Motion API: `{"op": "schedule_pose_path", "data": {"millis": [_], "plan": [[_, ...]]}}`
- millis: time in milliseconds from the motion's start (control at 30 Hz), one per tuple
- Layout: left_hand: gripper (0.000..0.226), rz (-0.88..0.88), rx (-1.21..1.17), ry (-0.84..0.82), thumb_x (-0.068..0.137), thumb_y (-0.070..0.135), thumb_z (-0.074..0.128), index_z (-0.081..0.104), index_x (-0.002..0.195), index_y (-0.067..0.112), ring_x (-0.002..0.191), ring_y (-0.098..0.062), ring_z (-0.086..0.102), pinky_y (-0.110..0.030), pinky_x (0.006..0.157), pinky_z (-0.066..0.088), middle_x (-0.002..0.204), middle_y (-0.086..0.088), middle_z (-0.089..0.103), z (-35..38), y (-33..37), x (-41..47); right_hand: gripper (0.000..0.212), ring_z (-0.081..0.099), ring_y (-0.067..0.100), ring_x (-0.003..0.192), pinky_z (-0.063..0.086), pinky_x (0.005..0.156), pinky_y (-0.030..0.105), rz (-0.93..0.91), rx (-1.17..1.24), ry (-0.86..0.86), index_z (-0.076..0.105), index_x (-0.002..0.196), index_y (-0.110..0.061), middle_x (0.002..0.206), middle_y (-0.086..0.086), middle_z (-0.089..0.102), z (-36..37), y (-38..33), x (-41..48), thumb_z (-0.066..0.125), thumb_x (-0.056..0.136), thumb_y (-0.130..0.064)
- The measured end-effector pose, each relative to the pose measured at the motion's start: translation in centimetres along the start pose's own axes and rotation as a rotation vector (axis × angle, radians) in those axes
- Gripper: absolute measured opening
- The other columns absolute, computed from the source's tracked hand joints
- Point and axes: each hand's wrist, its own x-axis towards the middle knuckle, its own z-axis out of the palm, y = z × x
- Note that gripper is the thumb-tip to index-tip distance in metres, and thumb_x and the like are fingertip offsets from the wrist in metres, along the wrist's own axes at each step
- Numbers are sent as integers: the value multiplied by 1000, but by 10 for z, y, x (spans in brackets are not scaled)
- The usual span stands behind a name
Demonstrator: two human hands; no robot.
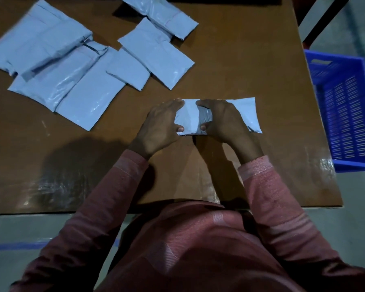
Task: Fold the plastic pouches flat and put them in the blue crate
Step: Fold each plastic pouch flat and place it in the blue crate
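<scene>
Packing room: pouches (pixel 78 81), blue crate (pixel 337 58)

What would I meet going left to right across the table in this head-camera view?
Loose blue pouches → left hand → right hand → blue crate, beside the table. Both hands grip one pouch that spans them, so I leave it unplaced.
</scene>
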Motion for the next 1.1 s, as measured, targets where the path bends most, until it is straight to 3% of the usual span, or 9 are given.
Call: {"op": "schedule_pose_path", "data": {"millis": [100, 167, 333, 467, 567, 667, 800, 900, 1100], "plan": [[80, 9, 35, 2, 87, 14, 80, 40, 156, 9, 147, -29, 39, -40, 125, 24, 160, -10, 42, 0, 2, -7, 66, 36, 29, 147, 23, 120, 34, -79, -30, 32, 48, 148, -11, 157, 11, 43, 8, -8, -14, 75, 88, -11], [74, 74, 89, 52, 91, 8, 75, 38, 156, 3, 150, -29, 35, -35, 126, 13, 161, -15, 40, 3, 6, -17, 57, 41, 36, 143, 27, 120, 43, -148, -79, 142, 54, 142, -4, 150, 18, 49, 20, -13, -26, 71, 88, -9], [54, 151, 107, 137, 95, -4, 57, 45, 147, -9, 147, -38, 39, -48, 125, 25, 154, -26, 45, 27, 22, -46, 43, 64, 38, 110, 49, 98, 41, -226, -49, 315, 69, 113, -1, 117, 20, 69, 46, -7, -52, 38, 89, -19], [57, 157, 161, 88, 95, 12, 28, 51, 143, -9, 144, -38, 45, -49, 122, 29, 152, -26, 47, 39, 18, -55, 46, 58, 32, 125, 52, 95, 37, -183, -107, 242, 68, 124, -4, 134, 14, 63, 61, 3, -69, 37, 90, -11], [53, 163, 209, 95, 92, 7, 38, 55, 140, -9, 141, -39, 48, -49, 122, 28, 149, -27, 51, 36, 19, -49, 53, 62, 33, 118, 54, 90, 35, -208, -109, 288, 70, 119, -2, 129, 15, 66, 52, -4, -70, 29, 88, -17], [56, 150, 210, 154, 88, -4, 58, 51, 143, -10, 144, -40, 43, -49, 124, 26, 151, -27, 48, 34, 24, -46, 50, 63, 35, 115, 50, 98, 38, -219, -76, 356, 71, 114, -1, 124, 18, 68, 41, -8, -60, 31, 89, -18], [60, 115, 242, 149, 97, 17, 23, 48, 144, -11, 145, -41, 42, -51, 123, 28, 151, -30, 46, 38, 29, -56, 51, 51, 40, 135, 45, 111, 48, -196, -112, 360, 64, 127, 5, 139, 22, 59, 55, 4, -57, 39, 84, -3], [67, 101, 250, 96, 92, 17, 17, 51, 142, -11, 140, -43, 48, -53, 119, 35, 149, -31, 48, 44, 27, -61, 56, 48, 43, 137, 44, 111, 52, -192, -113, 348, 62, 129, 7, 141, 24, 57, 68, 9, -60, 61, 73, 12], [48, 94, 186, 199, 88, -2, 47, 59, 134, -8, 137, -42, 52, -52, 120, 36, 143, -29, 56, 25, 28, -38, 44, 65, 42, 109, 49, 102, 44, -234, -94, 402, 71, 114, 6, 116, 24, 70, 38, -1, -30, 65, 70, 7]]}}
